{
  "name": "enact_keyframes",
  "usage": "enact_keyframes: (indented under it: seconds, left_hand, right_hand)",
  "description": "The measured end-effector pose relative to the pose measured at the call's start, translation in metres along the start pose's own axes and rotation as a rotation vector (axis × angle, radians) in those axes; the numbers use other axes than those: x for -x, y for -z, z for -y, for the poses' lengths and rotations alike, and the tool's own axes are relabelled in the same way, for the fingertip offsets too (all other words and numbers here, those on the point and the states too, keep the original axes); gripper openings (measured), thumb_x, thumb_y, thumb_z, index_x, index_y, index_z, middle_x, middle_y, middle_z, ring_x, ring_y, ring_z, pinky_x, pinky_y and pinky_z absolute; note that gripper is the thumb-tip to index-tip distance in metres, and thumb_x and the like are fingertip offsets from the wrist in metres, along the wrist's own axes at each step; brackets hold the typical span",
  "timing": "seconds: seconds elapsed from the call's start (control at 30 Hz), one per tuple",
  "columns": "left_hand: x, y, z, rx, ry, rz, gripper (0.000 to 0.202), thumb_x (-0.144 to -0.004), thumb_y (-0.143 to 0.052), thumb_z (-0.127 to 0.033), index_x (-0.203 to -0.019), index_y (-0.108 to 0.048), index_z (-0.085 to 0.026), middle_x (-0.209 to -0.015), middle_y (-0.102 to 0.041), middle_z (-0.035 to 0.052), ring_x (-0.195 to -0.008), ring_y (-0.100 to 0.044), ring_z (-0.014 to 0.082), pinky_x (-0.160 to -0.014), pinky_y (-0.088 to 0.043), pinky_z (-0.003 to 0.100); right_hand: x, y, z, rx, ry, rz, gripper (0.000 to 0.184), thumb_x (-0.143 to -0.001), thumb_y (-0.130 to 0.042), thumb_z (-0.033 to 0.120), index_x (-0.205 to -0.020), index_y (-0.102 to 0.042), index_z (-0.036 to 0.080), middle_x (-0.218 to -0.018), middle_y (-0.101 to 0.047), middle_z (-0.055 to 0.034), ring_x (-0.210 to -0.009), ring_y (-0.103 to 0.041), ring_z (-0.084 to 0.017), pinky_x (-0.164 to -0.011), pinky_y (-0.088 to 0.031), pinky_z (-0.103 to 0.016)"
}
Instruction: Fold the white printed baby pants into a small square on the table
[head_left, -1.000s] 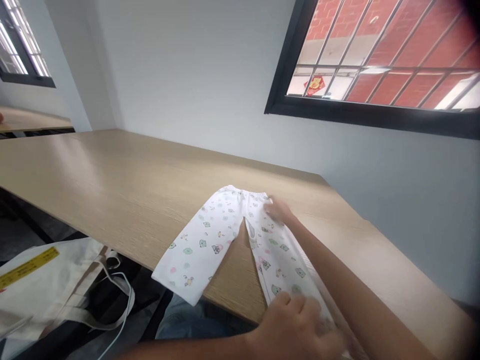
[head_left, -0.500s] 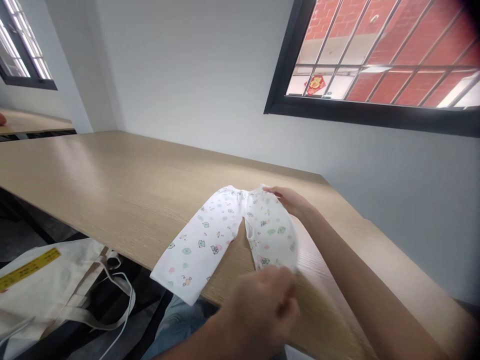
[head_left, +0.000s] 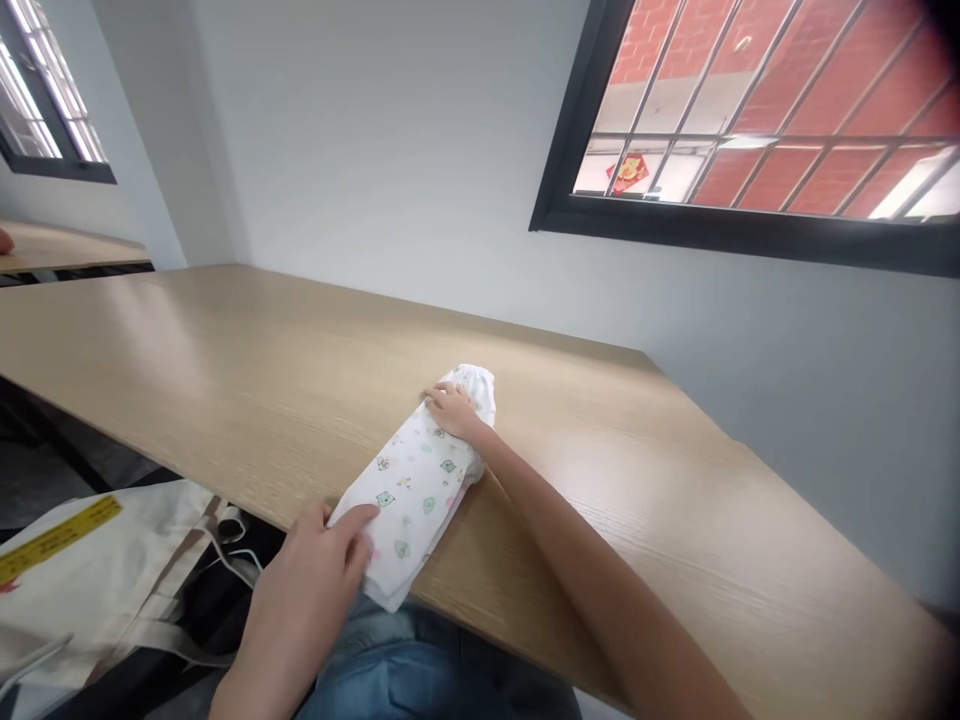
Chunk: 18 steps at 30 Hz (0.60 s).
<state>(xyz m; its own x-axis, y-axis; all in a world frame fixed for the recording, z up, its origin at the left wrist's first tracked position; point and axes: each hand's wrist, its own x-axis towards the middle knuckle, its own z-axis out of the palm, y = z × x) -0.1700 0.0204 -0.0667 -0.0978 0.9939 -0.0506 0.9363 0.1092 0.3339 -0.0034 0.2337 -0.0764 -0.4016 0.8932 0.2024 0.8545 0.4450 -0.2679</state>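
The printed white pants [head_left: 409,475] lay slantwise on the wooden surface [head_left: 262,360], one leg over the other. My right hand [head_left: 454,410] lay near the waistband [head_left: 478,374], fingers [head_left: 441,394] slightly spread, probably to stop the layers sliding. My left hand [head_left: 304,570] had its thumb [head_left: 358,518] by the hem [head_left: 384,599], likely steadying that end; whether it pinched cloth, I couldn't tell.

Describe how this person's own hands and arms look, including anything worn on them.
The left hand and right hand are both ungloved, with five-fingered human shapes. No ring, watch or bracelet shows on either, nor any clear marking. The right forearm is slender and uncovered, with no sleeve in view. Little of the left arm shows beyond the wrist.
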Motion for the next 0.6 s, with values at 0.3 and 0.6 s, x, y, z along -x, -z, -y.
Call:
enact_keyframes:
  seconds: [0.3, 0.6]
  left_hand:
    - [0.019, -0.016, -0.101, -0.030, -0.244, 0.270, 0.032, -0.085, -0.039, -0.016, -0.114, -0.052, -0.016, -0.111, -0.053, 0.0131, -0.100, -0.054, 0.0269, -0.078, -0.046, 0.037]
    - [-0.007, -0.008, -0.085, 0.002, -0.549, 0.081, 0.024, -0.087, -0.041, -0.029, -0.094, -0.060, -0.017, -0.111, -0.049, 0.0134, -0.098, -0.052, 0.0264, -0.081, -0.044, 0.041]
  right_hand:
    - [0.044, 0.027, -0.073, 0.032, -0.071, 0.036, 0.040, -0.089, -0.027, 0.029, -0.122, -0.049, 0.031, -0.131, -0.041, -0.0027, -0.120, -0.031, -0.029, -0.100, -0.019, -0.053]
    - [0.093, 0.075, -0.086, -0.173, -0.081, 0.180, 0.051, -0.090, -0.023, 0.043, -0.138, -0.026, 0.027, -0.142, -0.029, -0.0001, -0.122, -0.037, -0.024, -0.089, -0.043, -0.036]
